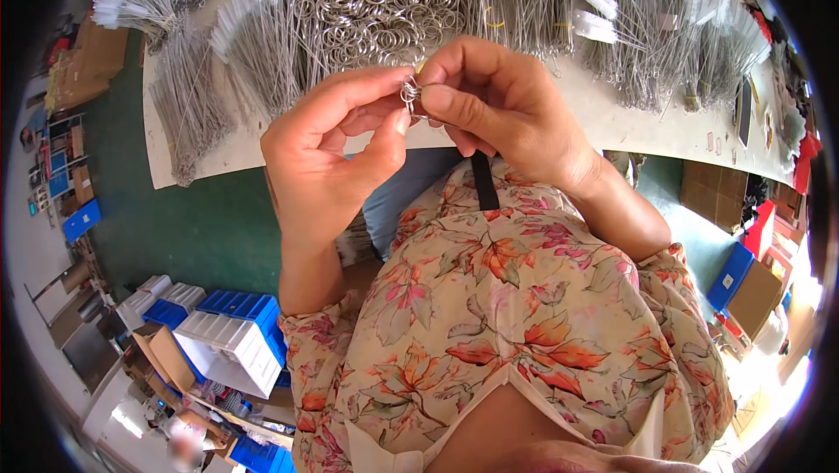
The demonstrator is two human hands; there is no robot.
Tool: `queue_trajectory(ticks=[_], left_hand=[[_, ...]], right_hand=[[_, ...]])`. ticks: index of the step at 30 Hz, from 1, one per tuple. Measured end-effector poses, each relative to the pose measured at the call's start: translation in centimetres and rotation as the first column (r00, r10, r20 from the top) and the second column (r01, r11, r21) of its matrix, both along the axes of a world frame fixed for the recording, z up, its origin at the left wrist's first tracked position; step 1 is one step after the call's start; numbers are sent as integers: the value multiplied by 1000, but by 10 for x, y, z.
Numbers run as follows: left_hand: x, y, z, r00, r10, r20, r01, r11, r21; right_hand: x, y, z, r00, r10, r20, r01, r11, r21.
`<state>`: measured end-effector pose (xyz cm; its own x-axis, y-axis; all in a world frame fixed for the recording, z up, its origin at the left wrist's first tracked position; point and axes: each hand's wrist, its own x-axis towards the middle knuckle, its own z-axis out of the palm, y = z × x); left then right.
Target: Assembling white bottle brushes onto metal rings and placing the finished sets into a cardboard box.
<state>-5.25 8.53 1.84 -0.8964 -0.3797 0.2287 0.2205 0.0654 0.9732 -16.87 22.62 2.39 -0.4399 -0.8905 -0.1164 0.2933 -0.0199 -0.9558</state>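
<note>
Small metal split rings [410,91] are held up between my two hands, just in front of the table's near edge. The thumb and fingertips of my left hand [336,145] close on them from one side. My right hand [511,110] pinches at their other side, thumb against curled forefinger. The fingers partly hide what is gripped, and I cannot make out how many rings there are. Beyond my hands lies a heap of loose metal rings [380,1] on the pale tabletop [603,115].
Bundles of wire-handled brushes with white bristles [262,19] flank the heap on the left, and more brushes [647,36] lie on the right. Blue and white plastic bins [232,342] stand at lower left. A cardboard box [714,193] is beneath the table's right side.
</note>
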Motion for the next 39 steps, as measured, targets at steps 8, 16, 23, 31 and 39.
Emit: queue_trajectory(ticks=[8, 16, 23, 31, 39], left_hand=[[-4, -8, -1, 999, -7, -38, 2, 990, -140], [2, -24, -3, 978, -117, 171, 119, 993, -3], [32, -127, -32, 793, 481, 373, -282, 833, -476], [61, -251, -54, 523, 825, 213, 9, 245, -970], [50, -279, -49, 475, 876, 83, -171, 185, -968]], right_hand=[[-22, -1, 14, 984, 178, -30, -169, 967, 191], [-8, -1, -5, 895, 128, -427, -74, 987, 140], [0, 38, -97, 78, 27, -997, 217, 975, 43], [5, 38, -102, -3, -95, -995, 230, 969, -93], [1, 42, -84, 88, -135, -987, 220, 969, -113]])
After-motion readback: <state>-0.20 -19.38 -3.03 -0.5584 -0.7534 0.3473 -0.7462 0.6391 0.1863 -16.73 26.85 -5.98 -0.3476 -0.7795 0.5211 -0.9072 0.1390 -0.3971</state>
